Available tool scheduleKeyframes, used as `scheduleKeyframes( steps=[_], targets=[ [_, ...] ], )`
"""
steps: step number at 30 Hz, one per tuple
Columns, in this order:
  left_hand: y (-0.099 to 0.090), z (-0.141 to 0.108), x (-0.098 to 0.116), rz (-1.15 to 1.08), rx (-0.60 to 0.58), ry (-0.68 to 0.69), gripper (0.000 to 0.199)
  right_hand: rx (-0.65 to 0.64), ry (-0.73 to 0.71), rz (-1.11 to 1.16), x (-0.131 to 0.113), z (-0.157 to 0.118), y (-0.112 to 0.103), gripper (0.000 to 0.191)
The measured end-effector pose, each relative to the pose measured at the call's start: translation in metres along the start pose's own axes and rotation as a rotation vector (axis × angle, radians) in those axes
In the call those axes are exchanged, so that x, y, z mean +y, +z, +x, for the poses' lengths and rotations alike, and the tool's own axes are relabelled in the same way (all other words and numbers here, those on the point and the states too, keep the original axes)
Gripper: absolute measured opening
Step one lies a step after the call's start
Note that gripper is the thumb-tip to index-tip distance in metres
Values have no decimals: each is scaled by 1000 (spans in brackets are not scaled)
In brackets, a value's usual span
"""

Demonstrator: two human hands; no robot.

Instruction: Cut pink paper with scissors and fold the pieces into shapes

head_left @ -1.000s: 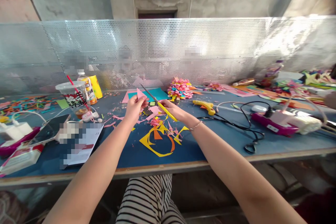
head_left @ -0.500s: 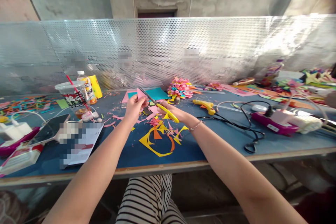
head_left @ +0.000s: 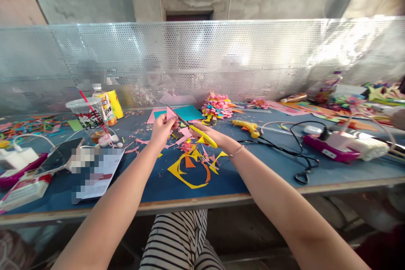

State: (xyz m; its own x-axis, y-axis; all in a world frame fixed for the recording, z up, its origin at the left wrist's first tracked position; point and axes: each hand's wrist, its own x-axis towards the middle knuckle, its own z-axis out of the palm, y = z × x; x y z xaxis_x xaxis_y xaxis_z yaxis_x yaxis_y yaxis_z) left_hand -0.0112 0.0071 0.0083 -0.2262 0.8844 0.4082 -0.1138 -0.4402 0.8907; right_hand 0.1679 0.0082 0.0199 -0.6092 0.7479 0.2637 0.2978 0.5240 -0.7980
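Note:
My left hand (head_left: pixel 163 128) pinches a small folded piece of pink paper (head_left: pixel 171 114) above the blue table. Yellow-handled scissors (head_left: pixel 204 136) are in my right hand (head_left: pixel 210 131), their dark blades pointing up and left against the pink paper. Pink, yellow and orange scraps lie below both hands, with a yellow cut-out frame of paper (head_left: pixel 175 173) nearest me. Behind my hands rest a teal sheet (head_left: pixel 190 112) and a layered multicoloured paper flower ball (head_left: pixel 217 106).
A plastic cup (head_left: pixel 87 116) with a red straw, a bottle (head_left: pixel 106 107) and a phone (head_left: pixel 60 154) are on the left. To the right lie a yellow glue gun (head_left: pixel 246 128), black cables and a magenta power strip (head_left: pixel 332 149). A perforated metal screen (head_left: pixel 268 59) stands behind.
The scissors and my right hand have shifted very slightly right, and the pink paper's tilt has changed a little. My left hand keeps its grip.

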Motion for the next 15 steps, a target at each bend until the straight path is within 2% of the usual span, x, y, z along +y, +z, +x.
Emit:
scheduleKeyframes(
  steps=[8,15],
  targets=[
    [-2,2,-3,-18,-11,35,17,-30,-20,-30,3,0,-2,34],
    [-1,1,-2,-27,-15,18,17,25,-51,-47,1,-1,-1,33]
  ],
)
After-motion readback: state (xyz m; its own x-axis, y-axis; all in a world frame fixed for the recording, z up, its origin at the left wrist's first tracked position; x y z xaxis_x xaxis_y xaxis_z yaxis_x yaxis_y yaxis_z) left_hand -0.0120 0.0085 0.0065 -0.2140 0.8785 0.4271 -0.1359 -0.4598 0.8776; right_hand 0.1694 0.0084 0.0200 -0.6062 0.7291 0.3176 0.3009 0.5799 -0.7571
